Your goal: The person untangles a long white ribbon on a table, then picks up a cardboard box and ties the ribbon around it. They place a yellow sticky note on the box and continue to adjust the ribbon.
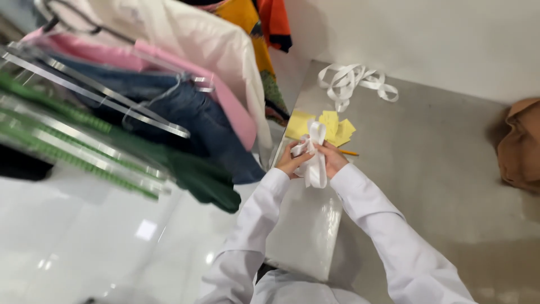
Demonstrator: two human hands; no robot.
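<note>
Both hands' grip clamped on a white ribbon (315,160), left hand (292,162) and right hand (333,159) fingertips hidden in its folds, yellow papers (332,125) partly covered, brown bag (520,143) cut off at the worktop (439,169) edge

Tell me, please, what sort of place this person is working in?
Probably a clothing shop or garment workroom. Garments hang on a rack at the left, and both the left hand and right hand hold white ribbon above a grey counter bearing yellow paper slips.
</note>
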